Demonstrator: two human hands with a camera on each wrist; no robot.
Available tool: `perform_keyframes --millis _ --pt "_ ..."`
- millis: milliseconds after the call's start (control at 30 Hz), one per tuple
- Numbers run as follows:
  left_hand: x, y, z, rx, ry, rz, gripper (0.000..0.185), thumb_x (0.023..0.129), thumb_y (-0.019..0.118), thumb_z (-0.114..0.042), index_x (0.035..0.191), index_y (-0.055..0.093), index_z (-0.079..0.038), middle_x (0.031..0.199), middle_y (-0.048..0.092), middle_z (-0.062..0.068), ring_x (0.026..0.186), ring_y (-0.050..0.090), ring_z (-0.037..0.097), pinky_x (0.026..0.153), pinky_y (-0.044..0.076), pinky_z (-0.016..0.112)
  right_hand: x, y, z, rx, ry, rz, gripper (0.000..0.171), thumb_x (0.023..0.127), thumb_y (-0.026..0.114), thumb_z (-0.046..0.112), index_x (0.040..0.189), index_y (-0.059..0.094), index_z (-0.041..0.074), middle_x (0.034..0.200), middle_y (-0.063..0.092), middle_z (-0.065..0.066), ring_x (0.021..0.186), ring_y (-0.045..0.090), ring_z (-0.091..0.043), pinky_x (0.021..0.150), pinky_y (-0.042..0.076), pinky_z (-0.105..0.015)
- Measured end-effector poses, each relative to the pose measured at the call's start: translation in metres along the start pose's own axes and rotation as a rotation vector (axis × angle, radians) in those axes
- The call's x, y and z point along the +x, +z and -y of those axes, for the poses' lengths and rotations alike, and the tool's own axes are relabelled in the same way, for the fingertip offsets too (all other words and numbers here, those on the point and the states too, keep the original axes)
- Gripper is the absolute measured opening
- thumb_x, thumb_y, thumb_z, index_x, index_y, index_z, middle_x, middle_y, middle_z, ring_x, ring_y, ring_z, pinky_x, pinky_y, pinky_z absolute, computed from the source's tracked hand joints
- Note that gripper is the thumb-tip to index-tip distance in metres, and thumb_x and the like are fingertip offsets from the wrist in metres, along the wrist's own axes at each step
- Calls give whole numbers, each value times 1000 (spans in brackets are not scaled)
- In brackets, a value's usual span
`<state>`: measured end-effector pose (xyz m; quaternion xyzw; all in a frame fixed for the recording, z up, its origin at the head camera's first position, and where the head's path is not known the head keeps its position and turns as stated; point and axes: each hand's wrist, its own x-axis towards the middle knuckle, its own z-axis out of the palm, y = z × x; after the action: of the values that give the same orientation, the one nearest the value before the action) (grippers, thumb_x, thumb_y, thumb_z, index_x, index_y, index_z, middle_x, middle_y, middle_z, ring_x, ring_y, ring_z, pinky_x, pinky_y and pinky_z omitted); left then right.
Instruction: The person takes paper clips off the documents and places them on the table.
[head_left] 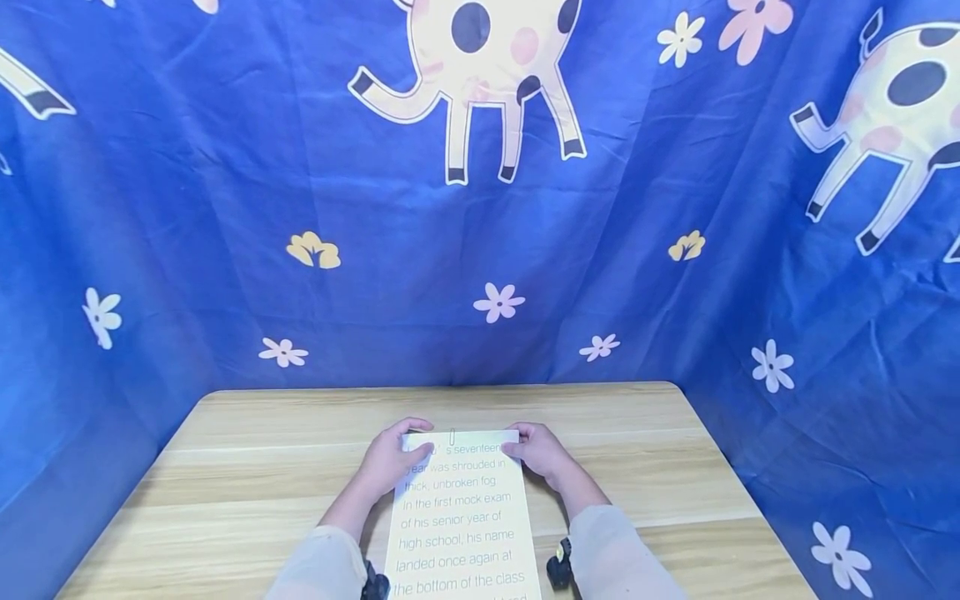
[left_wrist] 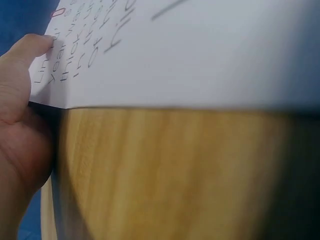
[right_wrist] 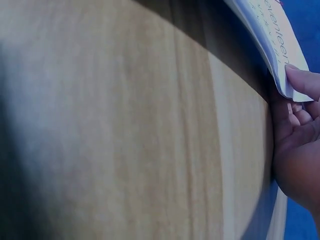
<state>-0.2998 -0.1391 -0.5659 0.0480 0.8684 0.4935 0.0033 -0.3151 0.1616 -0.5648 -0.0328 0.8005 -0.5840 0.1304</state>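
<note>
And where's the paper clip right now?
In the head view, the paper clip sits on the top edge of the printed sheets, between the left hand and the right hand.

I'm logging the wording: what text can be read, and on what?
On the paper:
"Lin … 's seventeen" (part hidden)
"year was shrouded in"
"thick, unbroken fog"
"In the first mock exam"
"of his senior year of"
"high school, his name"
"landed once again at"
"the bottom of the class"
Bottom line: cut off, too incomplete to read.
</note>
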Motion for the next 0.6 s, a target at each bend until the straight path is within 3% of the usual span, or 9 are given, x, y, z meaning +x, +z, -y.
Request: perform_keyframes --millis 200,333,467,600 --pt "1 0 2 -15 -22 -32 36 97 82 -22 132 73 -23 150 69 11 142 60 38 124 42 62 0 1 -1 1 -5 4 17 99 74 5 115 74 0 98 82 -7 81 70 -10 75 56 -25" --pt "1 0 3 -25 -32 -37 35 97 82 -21 131 74 -24 140 74 8 122 69 29 116 48 54 -1 2 -1 -7 -3 0 17 99 75 6 115 75 1 98 81 -7 81 69 -11 75 56 -25" --pt "1 -1 3 -43 -46 -45 34 97 82 -22 130 74 -24 125 78 5 105 68 20 108 50 45 0 1 -2 -19 -1 -11 15 98 76 7 113 76 2 97 81 -7 81 69 -11 75 55 -25" --pt "1 -3 4 -63 -49 -51 34 98 81 -21 131 74 -23 126 77 7 113 69 23 113 50 48 1 0 -3 -33 -3 -18 14 98 76 7 112 77 3 97 81 -6 81 69 -11 75 55 -24"
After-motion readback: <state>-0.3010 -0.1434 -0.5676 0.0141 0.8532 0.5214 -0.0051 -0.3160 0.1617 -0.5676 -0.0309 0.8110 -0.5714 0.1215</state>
